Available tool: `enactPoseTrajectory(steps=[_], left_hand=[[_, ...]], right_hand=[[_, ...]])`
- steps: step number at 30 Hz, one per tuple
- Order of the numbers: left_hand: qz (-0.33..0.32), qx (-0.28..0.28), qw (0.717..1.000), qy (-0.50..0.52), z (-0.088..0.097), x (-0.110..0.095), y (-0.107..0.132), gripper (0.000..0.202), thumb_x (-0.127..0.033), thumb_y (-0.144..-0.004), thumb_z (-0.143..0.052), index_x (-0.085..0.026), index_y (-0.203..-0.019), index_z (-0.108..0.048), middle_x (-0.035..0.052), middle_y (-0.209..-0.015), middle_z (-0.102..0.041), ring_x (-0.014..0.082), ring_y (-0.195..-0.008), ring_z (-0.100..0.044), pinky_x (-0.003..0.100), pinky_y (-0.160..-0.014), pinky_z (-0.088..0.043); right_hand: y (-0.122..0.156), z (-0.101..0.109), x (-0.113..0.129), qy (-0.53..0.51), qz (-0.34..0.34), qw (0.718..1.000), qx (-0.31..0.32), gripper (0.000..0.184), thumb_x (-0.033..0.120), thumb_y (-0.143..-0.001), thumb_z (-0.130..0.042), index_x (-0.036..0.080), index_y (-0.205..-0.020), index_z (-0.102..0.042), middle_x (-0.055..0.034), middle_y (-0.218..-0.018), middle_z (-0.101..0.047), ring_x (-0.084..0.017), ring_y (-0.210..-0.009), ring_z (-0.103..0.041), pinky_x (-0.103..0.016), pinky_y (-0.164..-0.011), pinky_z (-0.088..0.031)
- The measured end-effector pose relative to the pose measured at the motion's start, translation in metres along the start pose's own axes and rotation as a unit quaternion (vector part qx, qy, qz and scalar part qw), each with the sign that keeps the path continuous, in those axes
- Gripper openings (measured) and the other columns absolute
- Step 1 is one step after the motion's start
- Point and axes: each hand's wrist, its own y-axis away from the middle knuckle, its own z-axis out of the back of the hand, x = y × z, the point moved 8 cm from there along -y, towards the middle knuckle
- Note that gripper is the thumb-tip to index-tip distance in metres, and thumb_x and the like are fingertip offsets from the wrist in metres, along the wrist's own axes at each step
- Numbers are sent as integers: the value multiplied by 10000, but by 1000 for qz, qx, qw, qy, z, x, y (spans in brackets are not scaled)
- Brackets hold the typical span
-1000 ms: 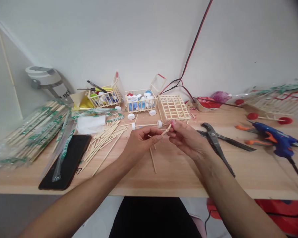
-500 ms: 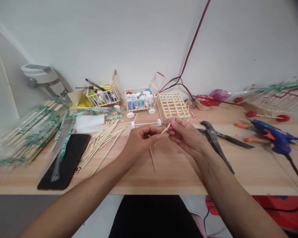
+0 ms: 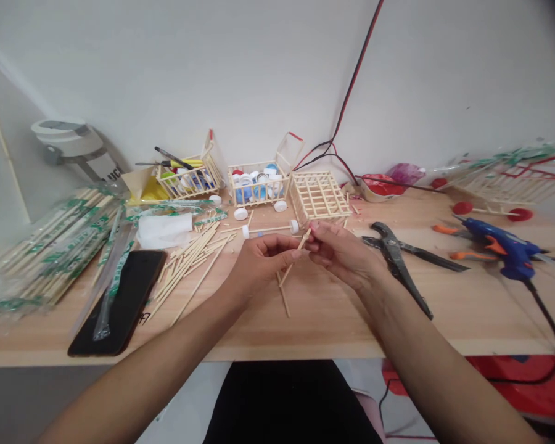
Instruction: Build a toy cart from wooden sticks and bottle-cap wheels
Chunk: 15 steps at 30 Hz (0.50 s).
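Swung lower now, the thin wooden stick (image 3: 287,272) slants down-left from the right hand's (image 3: 345,256) pinch (top end nearest it), past the curled left hand (image 3: 266,262), its grip unclear.

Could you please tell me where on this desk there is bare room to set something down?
Bare wood runs along the desk's front edge, between the black phone and the pliers, and between the pliers and the glue gun. Loose sticks and wrapped chopsticks crowd the left.

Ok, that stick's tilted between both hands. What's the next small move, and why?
Probably close the left hand on the wooden stick lower down: the right hand seems to pinch only its upper end, and its lower end looks unsupported.
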Motion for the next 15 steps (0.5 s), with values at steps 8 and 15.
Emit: enactPoseTrajectory(steps=[8,15], left_hand=[[11,5,1000,10,-1,2,1,229,-302,-691,-796,-153,-853,-731,42,-850,-736,103,-705,-619,225,-674,-465],[-30,-1,999,-29,-1,-7,4,218,-272,-704,-782,-135,-865,-730,54,-846,-726,125,-748,-637,243,-710,-479]], right_hand=[[1,0,-4,-4,-24,1000,-5,334,384,-653,-805,173,-748,-564,47,-666,-492,-50,-554,-403,-152,-411,-210],[2,-4,0,-5,-27,1000,14,317,363,-663,-798,172,-762,-565,43,-666,-462,-59,-563,-387,-165,-420,-195]])
